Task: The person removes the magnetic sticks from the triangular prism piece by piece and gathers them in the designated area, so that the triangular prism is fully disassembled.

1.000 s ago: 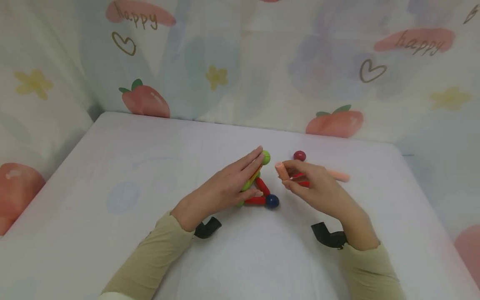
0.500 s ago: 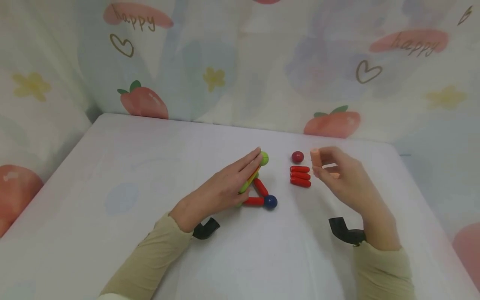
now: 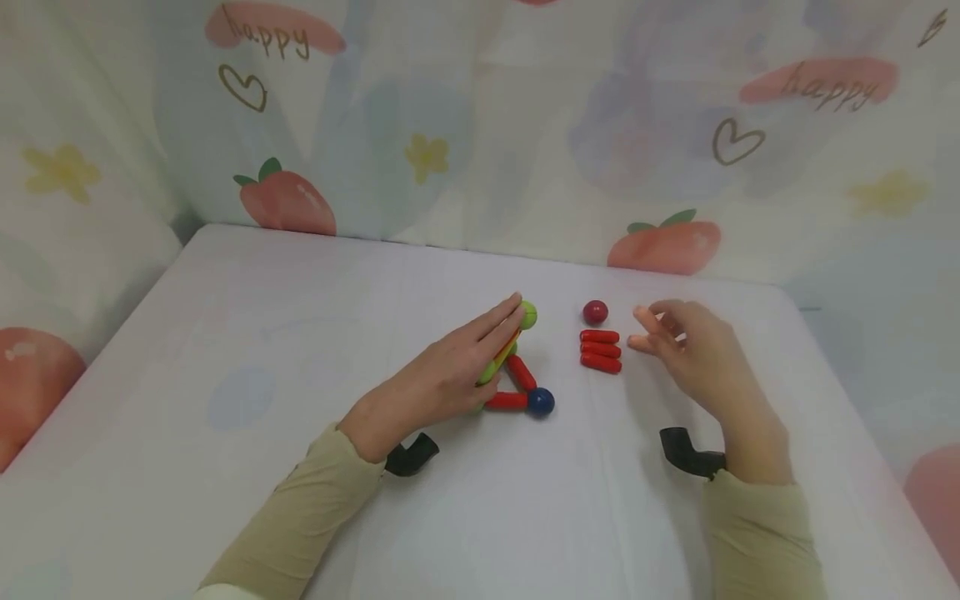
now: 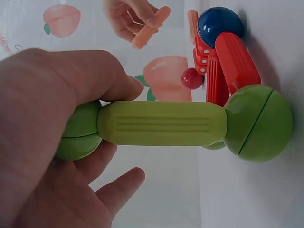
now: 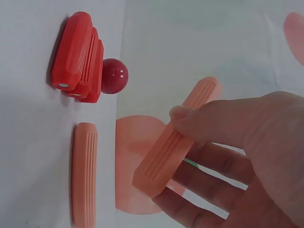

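Observation:
My left hand grips the top of a small frame of rods and balls. In the left wrist view its thumb and fingers are around a green ball, from which a yellow-green rod leads down to a second green ball close to the tabletop. Red rods join the frame's base to a dark blue ball. To the right, my right hand pinches an orange rod between thumb and fingers, raised and slanting. Another orange rod lies below it on the table.
Three loose red rods lie side by side between the frame and my right hand. A dark red ball sits just behind them. Patterned cloth hangs along the back edge of the white table.
My right hand has moved away from the frame to the right, carrying the orange rod, which now slants differently. The loose red rods have come into full view. My left hand keeps its grip.

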The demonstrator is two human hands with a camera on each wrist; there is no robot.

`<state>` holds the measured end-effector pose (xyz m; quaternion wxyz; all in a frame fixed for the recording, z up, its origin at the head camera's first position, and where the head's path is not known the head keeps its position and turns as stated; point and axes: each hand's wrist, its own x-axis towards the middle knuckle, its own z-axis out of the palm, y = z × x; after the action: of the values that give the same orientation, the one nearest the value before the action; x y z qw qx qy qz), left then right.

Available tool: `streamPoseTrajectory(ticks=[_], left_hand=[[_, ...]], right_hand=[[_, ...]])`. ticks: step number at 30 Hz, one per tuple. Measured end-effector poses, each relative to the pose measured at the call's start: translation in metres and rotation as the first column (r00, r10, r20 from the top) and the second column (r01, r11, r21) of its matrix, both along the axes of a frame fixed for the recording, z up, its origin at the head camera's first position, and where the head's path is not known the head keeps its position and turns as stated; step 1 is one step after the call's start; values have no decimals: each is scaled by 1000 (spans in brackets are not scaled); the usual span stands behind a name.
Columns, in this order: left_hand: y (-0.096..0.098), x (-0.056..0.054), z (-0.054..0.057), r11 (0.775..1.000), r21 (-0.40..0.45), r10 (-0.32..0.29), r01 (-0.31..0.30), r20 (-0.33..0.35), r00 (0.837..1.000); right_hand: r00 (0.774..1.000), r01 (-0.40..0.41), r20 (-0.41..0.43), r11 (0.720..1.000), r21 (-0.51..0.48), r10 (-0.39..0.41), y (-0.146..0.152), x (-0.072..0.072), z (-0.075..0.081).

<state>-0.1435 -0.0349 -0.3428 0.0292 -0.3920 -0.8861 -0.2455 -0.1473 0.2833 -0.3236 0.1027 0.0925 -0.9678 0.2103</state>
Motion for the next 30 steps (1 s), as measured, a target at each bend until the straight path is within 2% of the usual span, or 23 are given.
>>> streamPoseTrajectory(ticks=[3,8,18,21,27,30], left_hand=[[0,0,0,1000,11,-1,1,-12,1000],[0,1,0,1000,-10,1,-1,1,1000],[1,2,-1,1000,-10,6,-6,4,1000],[0,2,-2,1000,-14,3,-3,16,1000],[1,0,-2,1000,4,-1,1,-18,1000],[1,-1,-2,1000,12,-7,7,-21,1000]], right_hand=[[1000,17,26,1000,19,-17,2,-2,-2],[984,62,166,996,60,-71,6,-2,-8],[958,56,272,990,130,-90,12,-9,-26],[950,74,289,984,160,-119,14,-11,-31],[952,138,248,975,177,-180,16,-14,-37],[944,134,275,973,188,-183,16,-15,-38]])
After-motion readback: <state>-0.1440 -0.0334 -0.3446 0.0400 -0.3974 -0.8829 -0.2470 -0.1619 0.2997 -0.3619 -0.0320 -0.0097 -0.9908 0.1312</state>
